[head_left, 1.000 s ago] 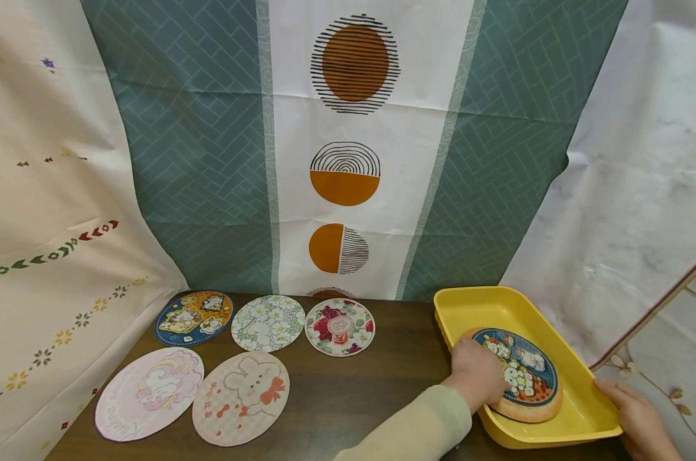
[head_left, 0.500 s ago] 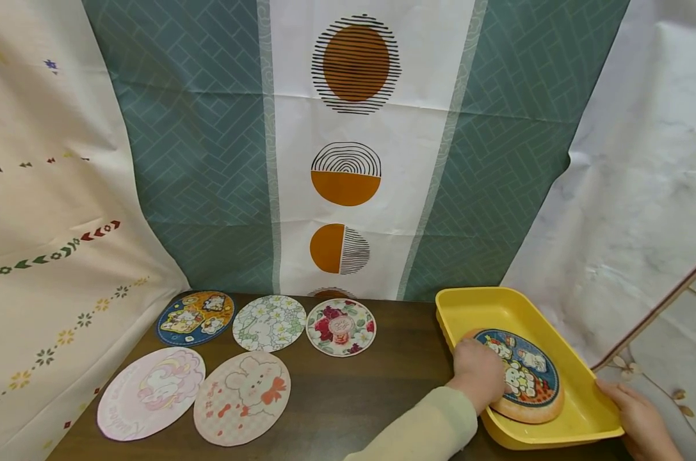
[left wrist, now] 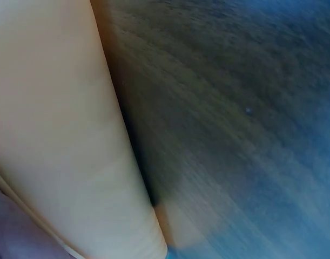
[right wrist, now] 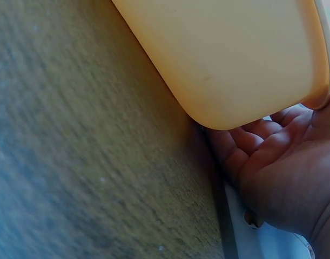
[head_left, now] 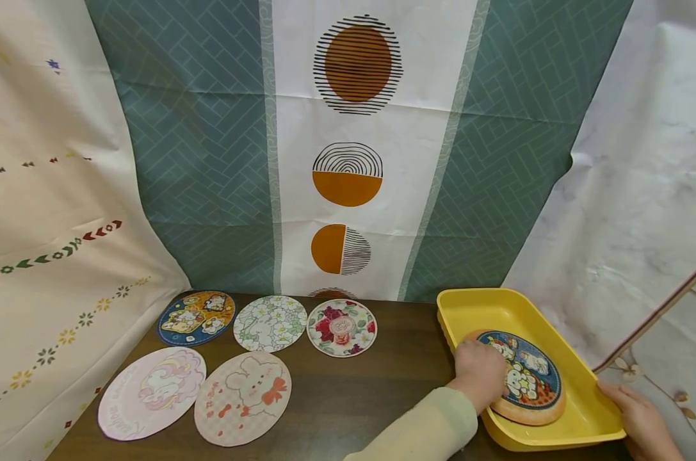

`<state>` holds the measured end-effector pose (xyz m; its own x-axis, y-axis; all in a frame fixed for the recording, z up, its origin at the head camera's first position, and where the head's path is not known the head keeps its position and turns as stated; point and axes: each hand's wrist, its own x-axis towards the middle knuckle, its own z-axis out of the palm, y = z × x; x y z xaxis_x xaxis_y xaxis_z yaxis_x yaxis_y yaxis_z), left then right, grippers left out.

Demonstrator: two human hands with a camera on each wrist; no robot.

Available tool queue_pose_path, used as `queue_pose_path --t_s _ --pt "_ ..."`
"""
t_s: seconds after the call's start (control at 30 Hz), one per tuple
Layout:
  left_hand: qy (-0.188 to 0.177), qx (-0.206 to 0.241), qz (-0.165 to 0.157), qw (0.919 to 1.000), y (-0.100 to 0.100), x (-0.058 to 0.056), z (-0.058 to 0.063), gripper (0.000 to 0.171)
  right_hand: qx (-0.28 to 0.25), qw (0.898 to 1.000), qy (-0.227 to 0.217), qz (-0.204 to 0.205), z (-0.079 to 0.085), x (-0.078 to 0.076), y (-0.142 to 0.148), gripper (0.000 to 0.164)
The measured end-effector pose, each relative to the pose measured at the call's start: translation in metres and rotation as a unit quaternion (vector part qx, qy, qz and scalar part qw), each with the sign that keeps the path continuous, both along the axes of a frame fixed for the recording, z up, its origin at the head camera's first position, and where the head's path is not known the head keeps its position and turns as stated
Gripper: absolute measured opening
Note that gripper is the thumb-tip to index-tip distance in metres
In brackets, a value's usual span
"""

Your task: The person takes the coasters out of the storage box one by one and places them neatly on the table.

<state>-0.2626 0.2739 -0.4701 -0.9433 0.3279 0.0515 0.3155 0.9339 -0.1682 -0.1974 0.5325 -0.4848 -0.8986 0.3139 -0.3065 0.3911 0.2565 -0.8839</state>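
A yellow tray (head_left: 578, 358) with raised walls stands at the right of the head view. My left hand (head_left: 479, 374) grips its left wall, fingers curled over the rim and hidden inside. At the front right corner, my right hand (head_left: 638, 416) holds the opposite wall; the right wrist view shows this hand (right wrist: 283, 162) with its fingers bent under the tray (right wrist: 235, 59). Inside the tray lies a round mat (head_left: 532, 368) with a blue cartoon print and an orange-tan edge, partly behind my left hand. The left wrist view shows the tray's side wall (left wrist: 62, 124), not the fingers.
Several round printed mats lie flat at the left of the brown table (head_left: 371, 403), among them a floral mat (head_left: 342, 328), a pink rabbit mat (head_left: 242, 398) and a pink unicorn mat (head_left: 152, 394). Hanging cloths (head_left: 209, 160) enclose the back and sides.
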Motion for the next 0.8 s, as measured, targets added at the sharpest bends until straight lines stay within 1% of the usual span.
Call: queue_pose_path --t_s 0.17,0.37,0.6,0.67,0.8 --pt "0.015 0.019 -0.015 0.9996 -0.001 -0.002 -0.003 0.050 -0.001 1.000 -0.002 0.003 0.000 0.000 -0.001 0.056" --pt "0.012 0.042 -0.026 0.9987 -0.004 -0.001 -0.001 0.047 -0.006 1.000 0.003 0.005 -0.002 0.000 0.000 0.057" --pt "0.007 0.063 -0.034 0.9974 -0.007 0.001 0.000 0.030 -0.005 1.000 -0.005 -0.006 -0.004 -0.001 0.001 0.056" --pt "0.014 0.077 -0.035 0.9964 -0.009 0.001 0.000 0.025 -0.006 1.000 -0.005 -0.002 -0.004 -0.001 0.002 0.059" --pt "0.039 0.107 -0.039 0.9927 -0.012 0.001 -0.002 0.019 0.002 1.000 -0.003 0.003 -0.003 -0.002 0.002 0.060"
